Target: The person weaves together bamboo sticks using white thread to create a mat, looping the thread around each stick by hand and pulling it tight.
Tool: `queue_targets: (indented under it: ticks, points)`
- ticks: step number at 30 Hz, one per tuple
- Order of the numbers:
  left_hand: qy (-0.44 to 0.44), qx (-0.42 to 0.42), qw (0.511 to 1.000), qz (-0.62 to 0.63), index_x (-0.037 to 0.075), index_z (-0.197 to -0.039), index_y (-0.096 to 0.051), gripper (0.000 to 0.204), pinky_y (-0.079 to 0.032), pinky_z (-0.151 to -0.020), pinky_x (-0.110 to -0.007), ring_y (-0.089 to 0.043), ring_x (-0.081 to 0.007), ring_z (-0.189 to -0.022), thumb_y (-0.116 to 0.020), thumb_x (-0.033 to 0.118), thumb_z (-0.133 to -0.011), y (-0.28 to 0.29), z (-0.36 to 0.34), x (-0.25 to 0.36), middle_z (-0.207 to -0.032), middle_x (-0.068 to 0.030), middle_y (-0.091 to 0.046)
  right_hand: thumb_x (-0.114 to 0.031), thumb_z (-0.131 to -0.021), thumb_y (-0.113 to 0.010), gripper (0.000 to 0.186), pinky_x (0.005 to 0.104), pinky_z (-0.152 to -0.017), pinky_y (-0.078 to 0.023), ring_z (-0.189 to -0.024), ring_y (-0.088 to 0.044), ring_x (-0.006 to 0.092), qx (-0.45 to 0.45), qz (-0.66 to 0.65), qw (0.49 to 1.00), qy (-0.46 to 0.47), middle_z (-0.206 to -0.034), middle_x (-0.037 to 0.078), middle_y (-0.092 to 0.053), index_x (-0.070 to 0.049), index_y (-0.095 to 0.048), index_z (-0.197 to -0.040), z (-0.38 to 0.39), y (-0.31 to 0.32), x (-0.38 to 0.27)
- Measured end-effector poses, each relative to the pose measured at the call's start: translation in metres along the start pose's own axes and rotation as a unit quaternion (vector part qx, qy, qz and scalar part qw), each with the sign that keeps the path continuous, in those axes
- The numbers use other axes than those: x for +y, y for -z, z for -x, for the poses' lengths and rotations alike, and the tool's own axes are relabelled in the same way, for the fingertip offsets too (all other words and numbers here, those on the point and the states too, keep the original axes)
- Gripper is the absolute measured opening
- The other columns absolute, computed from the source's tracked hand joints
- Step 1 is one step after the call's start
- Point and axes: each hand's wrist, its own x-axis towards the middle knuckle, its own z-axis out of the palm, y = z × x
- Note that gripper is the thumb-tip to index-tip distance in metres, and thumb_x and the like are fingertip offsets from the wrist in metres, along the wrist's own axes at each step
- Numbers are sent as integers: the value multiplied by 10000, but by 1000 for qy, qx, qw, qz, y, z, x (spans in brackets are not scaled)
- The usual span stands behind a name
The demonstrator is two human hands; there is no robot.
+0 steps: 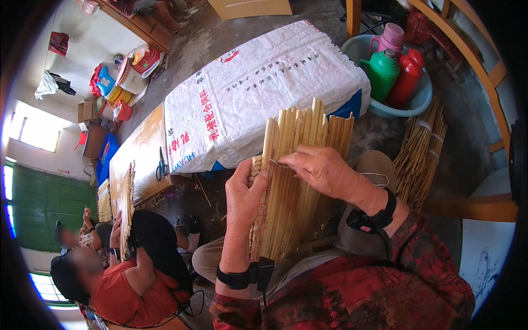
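Across my lap lies a panel of pale yellow plant stalks [297, 203], laid side by side with uneven upper ends. Thread stitching runs along its left edge, where cut stalk ends stick out. My left hand [246, 190] grips that edge, thumb on top and fingers behind the panel. Close beside it, my right hand [324, 169] is closed in a pinch over the stalks, on a thin thread [278, 161]. Whether a needle is in the pinch is too small to tell. A pale strand loops beside my right wrist.
Ahead stands a table with a white woven sack [264, 82] spread over it and scissors [161, 165] near its edge. At right are a blue basin [396, 111] holding flasks and bundled stalks [421, 154]. A person in orange [132, 289] holds stalks at left.
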Motion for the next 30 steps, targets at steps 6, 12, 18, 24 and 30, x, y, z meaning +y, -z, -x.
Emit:
queue_targets:
  ticks: [6, 12, 18, 24, 30]
  points:
    - [-1, -1, 1000, 7, -45, -1062, -580, 246, -446, -701, -218, -534, -62, -775, -560, 68, -844, -1, 1, 0, -865, -40, -621, -82, -821, -575, 200, 394, -622, -476, -741, -586, 315, -19, 29, 999, 16, -779, 124, -560, -71, -618, -1016, -4, 5, 6]
    - [4, -4, 1000, 22, -56, -1065, -572, 250, -445, -691, -216, -536, -63, -773, -554, 66, -847, -2, 2, 2, -863, -42, -619, -77, -811, -577, 188, 385, -623, -475, -731, -587, 297, -19, 83, 996, 35, -746, 112, -535, -85, -641, -988, -5, 11, 2]
    - [7, -1, 1000, 8, -52, -1061, -575, 243, -444, -676, -210, -536, -60, -752, -555, 75, -855, -5, 2, 4, -853, -33, -617, -78, -806, -584, 188, 379, -625, -477, -732, -584, 293, -28, 113, 993, 36, -743, 107, -533, -94, -646, -982, -1, 15, -2]
    - [10, -7, 1000, 5, -49, -1062, -577, 246, -441, -682, -209, -535, -59, -767, -556, 95, -864, -5, 4, 5, -865, -38, -618, -89, -823, -577, 192, 380, -622, -474, -725, -582, 299, -18, 64, 997, 36, -769, 116, -555, -83, -631, -1007, 4, 14, 4]
    - [11, 12, 999, -34, -40, -1029, -590, 229, -419, -641, -205, -484, -40, -721, -551, 103, -855, -5, 3, 4, -784, -5, -584, -44, -821, -577, 230, 375, -610, -466, -711, -584, 295, -4, -34, 999, -10, -775, 119, -566, -76, -621, -1044, 5, 15, -4]
